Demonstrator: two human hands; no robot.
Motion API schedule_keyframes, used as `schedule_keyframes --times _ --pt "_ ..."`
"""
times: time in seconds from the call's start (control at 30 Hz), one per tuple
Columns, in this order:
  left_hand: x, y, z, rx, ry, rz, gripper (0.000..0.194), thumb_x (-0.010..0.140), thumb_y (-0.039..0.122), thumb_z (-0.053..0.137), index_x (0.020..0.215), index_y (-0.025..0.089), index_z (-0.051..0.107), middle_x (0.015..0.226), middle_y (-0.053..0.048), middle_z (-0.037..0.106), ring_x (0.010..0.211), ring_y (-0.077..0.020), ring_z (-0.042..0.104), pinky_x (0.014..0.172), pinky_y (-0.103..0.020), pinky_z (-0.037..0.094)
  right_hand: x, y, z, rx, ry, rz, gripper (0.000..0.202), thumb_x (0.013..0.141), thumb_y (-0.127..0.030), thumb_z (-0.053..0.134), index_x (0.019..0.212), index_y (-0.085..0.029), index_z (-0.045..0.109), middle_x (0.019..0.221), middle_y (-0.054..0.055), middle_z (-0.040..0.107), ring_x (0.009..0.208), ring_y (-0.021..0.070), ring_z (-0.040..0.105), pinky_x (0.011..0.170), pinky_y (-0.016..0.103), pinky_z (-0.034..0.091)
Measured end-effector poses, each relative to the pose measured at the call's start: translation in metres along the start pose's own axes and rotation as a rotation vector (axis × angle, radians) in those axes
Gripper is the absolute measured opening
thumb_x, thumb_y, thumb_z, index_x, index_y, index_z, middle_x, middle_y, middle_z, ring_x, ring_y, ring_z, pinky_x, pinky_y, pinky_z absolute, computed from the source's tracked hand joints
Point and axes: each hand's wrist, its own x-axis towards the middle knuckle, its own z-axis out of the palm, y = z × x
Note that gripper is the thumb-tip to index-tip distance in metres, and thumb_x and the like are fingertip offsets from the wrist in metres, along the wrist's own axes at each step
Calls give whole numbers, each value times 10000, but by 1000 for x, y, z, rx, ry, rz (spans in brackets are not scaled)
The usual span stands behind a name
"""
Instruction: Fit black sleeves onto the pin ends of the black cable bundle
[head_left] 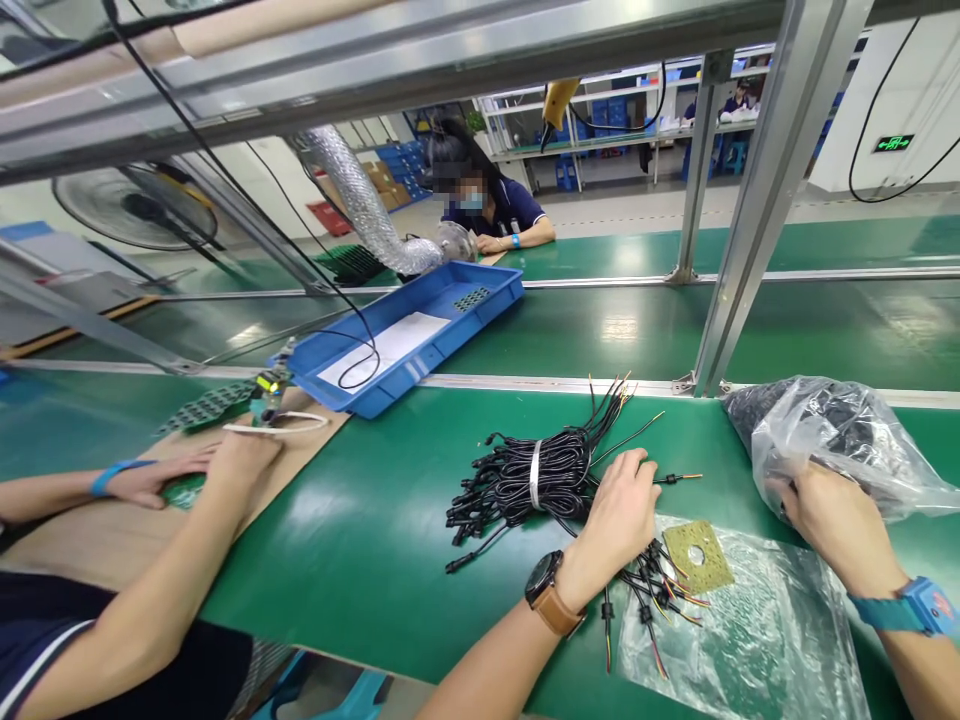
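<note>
My left hand (621, 500) lies over short black cables (651, 590) with coloured wire ends, its fingers stretched forward and slightly bent. Its thumb is hidden. Beside its fingertips, one short cable (679, 480) points right. Just left of this hand is a bundle of black cables (536, 480), tied with a white band. My right hand (836, 520) is at the mouth of a clear plastic bag (832, 430) filled with dark parts. Its fingers curl in at the bag's edge, and what they grip is hidden.
A flat plastic bag (765, 640) and a yellowish sponge (697, 556) with a hole lie between my hands. A co-worker's hands (202, 470) are at circuit boards on the left. Behind stand a blue tray (405, 350) and a metal post (772, 200); another person sits opposite.
</note>
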Motion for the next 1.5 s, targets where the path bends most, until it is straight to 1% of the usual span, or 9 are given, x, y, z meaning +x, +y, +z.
schedule_keyframes --times 0.2,0.43,0.53,0.67,0.8,0.97,1.1,1.33,1.5 --pt "10 -7 25 186 142 -197 407 974 123 414 1377 85 458 1522 -230 374 1447 -368 339 1135 -548 383 -1 -3 -2 -8 -100 81 204 961 -198 456 1009 -168 652 662 73 674 603 264 670 519 322 348" --pt "24 -4 21 263 52 -326 218 986 122 436 1131 130 598 1117 -137 610 1030 -274 574 900 -433 483 0 -6 2 73 -128 55 271 964 -217 488 1190 -170 629 825 102 708 704 289 704 535 325 406" --pt "26 -4 11 163 60 -271 196 993 123 428 981 162 620 1010 -94 638 982 -259 565 882 -407 469 1 -4 5 71 -126 66 198 962 -261 516 1105 -172 621 828 89 714 731 299 711 550 336 429" --pt "18 -5 -7 -82 74 -64 139 997 163 473 1041 178 604 974 -56 682 921 -204 615 834 -322 471 2 0 4 50 -118 109 185 980 -275 500 1070 -204 645 811 82 719 666 281 702 553 336 424" --pt "3 -3 -27 -175 -127 92 115 978 201 524 1071 197 592 842 -12 691 794 -184 657 720 -280 447 3 3 -1 57 -141 54 166 955 -237 526 1072 -214 641 827 80 714 703 274 704 545 315 394" --pt "-3 0 -39 -156 -271 178 75 942 176 581 869 190 590 860 -6 682 785 -168 628 691 -265 410 2 6 -2 67 -158 13 112 923 -193 506 969 -190 609 811 94 692 713 278 686 572 320 386" --pt "-1 1 -37 -130 -312 199 84 924 147 596 848 184 592 891 -14 694 854 -175 630 765 -268 420 2 7 -4 82 -166 0 98 905 -200 482 937 -184 573 760 106 665 673 298 671 572 336 384" --pt "-2 3 -39 -81 -405 138 83 945 181 584 868 198 606 813 8 709 746 -173 653 609 -271 327 5 8 -10 201 -132 -25 164 949 -244 418 988 -170 559 938 153 679 758 297 674 667 363 449" --pt "-2 4 -36 -53 -405 135 111 950 182 587 854 185 643 904 -15 676 784 -158 629 655 -263 362 2 5 -28 151 -110 74 177 988 -310 409 932 -194 531 786 84 645 679 263 638 595 340 386"
